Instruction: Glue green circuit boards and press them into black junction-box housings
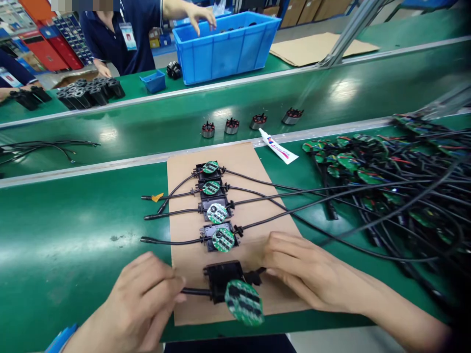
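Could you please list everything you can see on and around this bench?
sheet: one, brown cardboard, on the near green table
housings: five, black with round green boards, in a column on the sheet
tube: one, white, past the sheet's far right corner
cores: four, silver and dark, in a row on the middle belt
board pile: many, green with black cables, right of the sheet
bin: one, blue, far table
tray: one, small, blue, left of the bin
black parts: a cluster, far left
co-worker's hand: one, over the bin
left hand: pinching the nearest housing's left cable
right hand: fingertips at its right side
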Tool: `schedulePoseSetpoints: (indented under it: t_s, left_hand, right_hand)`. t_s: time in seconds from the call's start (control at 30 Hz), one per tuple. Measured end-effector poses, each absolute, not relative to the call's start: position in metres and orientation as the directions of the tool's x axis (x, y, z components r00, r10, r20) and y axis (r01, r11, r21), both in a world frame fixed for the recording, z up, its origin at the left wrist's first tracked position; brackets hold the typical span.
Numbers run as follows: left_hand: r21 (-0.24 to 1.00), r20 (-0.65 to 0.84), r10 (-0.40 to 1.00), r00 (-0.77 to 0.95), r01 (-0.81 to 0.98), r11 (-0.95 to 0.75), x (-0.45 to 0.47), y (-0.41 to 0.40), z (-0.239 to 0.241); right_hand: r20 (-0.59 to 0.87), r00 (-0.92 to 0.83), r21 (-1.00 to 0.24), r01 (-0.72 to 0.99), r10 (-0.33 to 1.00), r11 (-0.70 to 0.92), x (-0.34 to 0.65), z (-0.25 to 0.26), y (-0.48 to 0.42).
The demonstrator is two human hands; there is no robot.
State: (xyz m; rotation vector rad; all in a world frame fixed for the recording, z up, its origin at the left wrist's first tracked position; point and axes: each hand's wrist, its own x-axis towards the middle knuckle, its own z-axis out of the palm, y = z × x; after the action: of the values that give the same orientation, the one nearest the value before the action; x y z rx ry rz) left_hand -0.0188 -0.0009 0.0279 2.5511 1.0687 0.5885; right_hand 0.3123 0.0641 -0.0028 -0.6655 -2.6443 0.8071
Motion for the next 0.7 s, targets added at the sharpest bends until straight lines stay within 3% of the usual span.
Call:
schedulePoseSetpoints:
  t_s: [0.2,0.7]
  left_hand:
    - [0.391,0.101,0.809,0.579,0.725,-0.567,-0.017,-0.020,0.006]
    - [0.457,0.045,0.809,0.586,0.708,-0.538,0.000,-0.015,-0.007]
  right_hand:
    - [0.105,-0.837,-0.510,0.419,0.537,0.752,0.318,-0.020,0.053]
    - [0.176,-0.780,-0.472,0.469,0.601,0.746,0.329,-0.034,0.052]
